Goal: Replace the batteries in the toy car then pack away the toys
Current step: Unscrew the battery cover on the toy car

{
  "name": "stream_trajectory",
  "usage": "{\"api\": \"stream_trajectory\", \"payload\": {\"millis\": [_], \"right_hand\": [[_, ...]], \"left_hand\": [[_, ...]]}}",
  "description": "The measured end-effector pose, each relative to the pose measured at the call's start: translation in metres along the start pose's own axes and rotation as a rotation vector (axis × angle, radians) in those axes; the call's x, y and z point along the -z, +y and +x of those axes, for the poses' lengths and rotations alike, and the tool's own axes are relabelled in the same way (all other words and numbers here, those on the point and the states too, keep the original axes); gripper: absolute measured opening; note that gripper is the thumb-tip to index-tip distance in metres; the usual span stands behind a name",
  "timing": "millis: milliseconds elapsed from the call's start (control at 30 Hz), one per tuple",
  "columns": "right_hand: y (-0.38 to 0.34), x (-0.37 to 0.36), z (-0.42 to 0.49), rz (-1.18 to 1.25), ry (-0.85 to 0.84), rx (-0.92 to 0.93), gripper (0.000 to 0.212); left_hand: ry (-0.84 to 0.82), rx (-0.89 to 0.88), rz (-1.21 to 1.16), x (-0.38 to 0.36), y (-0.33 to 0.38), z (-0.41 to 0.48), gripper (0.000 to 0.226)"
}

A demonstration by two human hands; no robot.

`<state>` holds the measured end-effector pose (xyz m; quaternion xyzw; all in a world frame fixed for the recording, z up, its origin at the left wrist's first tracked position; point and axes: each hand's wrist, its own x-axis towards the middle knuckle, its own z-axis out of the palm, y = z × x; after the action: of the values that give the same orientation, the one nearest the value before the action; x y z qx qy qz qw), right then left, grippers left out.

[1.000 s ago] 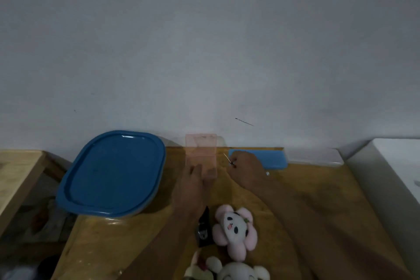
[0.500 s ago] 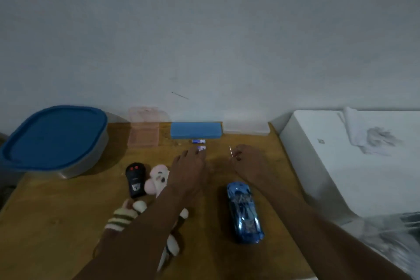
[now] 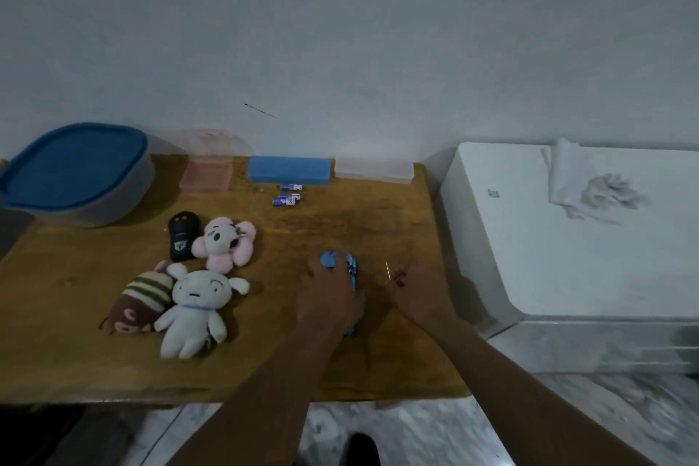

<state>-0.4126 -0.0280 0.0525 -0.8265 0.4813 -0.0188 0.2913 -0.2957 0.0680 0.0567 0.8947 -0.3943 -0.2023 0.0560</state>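
The blue toy car (image 3: 338,262) lies on the wooden table (image 3: 75,359), mostly covered by my left hand (image 3: 331,295), which grips it from above. My right hand (image 3: 416,291) hovers just right of the car and pinches a thin small screwdriver (image 3: 389,271) pointing up. Three small batteries (image 3: 288,197) lie near the back, in front of a blue case (image 3: 289,169). A black remote (image 3: 183,235), a pink plush (image 3: 225,244), a white plush (image 3: 194,310) and a striped brown plush (image 3: 142,303) lie on the left.
A grey tub with a blue lid (image 3: 73,172) stands at the back left. A pink open box (image 3: 206,166) and a clear box (image 3: 373,170) sit against the wall. A white appliance (image 3: 567,238) with a cloth (image 3: 590,189) borders the table's right edge.
My view has tilted down and back. My left hand moved from near the batteries onto the blue car. My right hand drew back beside the car, still pinching the screwdriver.
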Motion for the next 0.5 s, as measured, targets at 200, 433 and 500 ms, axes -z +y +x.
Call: {"api": "stream_trajectory", "payload": {"millis": [200, 433, 500], "right_hand": [[0.023, -0.004, 0.002, 0.066, -0.041, -0.05, 0.014], [0.04, 0.007, 0.002, 0.094, -0.061, -0.033, 0.011], [0.04, 0.009, 0.005, 0.093, -0.066, -0.03, 0.011]], "left_hand": [[-0.033, 0.195, 0.022, -0.014, 0.029, 0.018, 0.092], [-0.043, 0.366, -0.153, -0.02, 0.034, 0.027, 0.091], [-0.035, 0.365, -0.177, -0.02, 0.034, 0.028, 0.088]]}}
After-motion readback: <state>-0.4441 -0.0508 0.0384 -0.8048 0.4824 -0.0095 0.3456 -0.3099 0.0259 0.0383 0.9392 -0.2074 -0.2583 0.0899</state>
